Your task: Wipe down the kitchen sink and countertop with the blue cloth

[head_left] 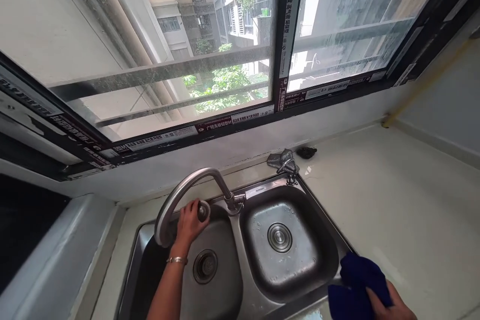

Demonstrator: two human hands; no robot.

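Note:
My left hand [189, 222], a bracelet on its wrist, is closed around a round metal sink strainer [203, 211] above the far part of the left basin [225, 285]. Below it, the drain hole [205, 266] of that basin is uncovered. The curved faucet [182, 191] arches beside and behind this hand. At the lower right, my right hand [393, 305] grips a bunched dark blue cloth [360, 282] by the front right corner of the sink. In the right basin [258, 265], another strainer [279, 237] sits in the drain, with water drops around it.
A grey mesh scouring cloth [275, 161] lies at the sink's back right corner. Beside it on the pale countertop [378, 195] is a small black object [306, 152]. A window with a dark frame [225, 127] runs behind; a yellow pipe [412, 97] rises at right.

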